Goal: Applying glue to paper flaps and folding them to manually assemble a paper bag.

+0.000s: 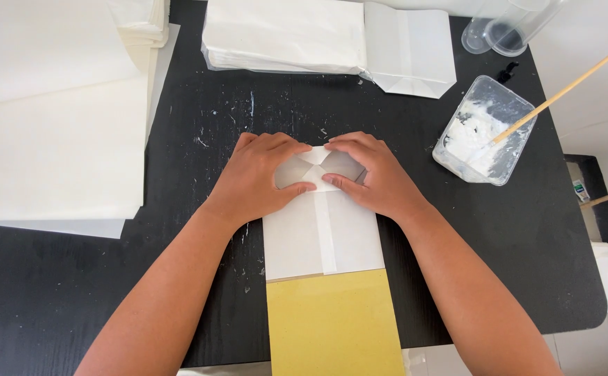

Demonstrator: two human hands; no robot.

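1. The black desk (109, 292) fills most of the view, and its surface is flecked with white smears.
2. A broad stack of white paper sheets (53, 139) lies along the desk's left edge.
3. A pile of finished white paper bags (283, 35) sits at the far edge, with one folded bag (415, 52) lying just beside it on the right.
4. A yellow board (332, 324) lies at the near edge, and its far end slips into the open mouth of the white paper bag (321, 237) at the middle of the desk.
5. That bag lies flat, with a seam strip running down its centre and its far end folded open into flaps.
6. The left hand (255, 181) presses flat on the left flap, fingers (276, 143) together and stretched out, thumb laid across the fold.
7. The right hand (377, 174) mirrors it on the right flap, fingers likewise together and flat, clamped on nothing.
8. A clear plastic tub of white paste (485, 132) stands to the right, well apart from the hands, with a wooden stick (561, 94) leaning in it.
9. Clear cups (502, 31) stand beyond the tub.
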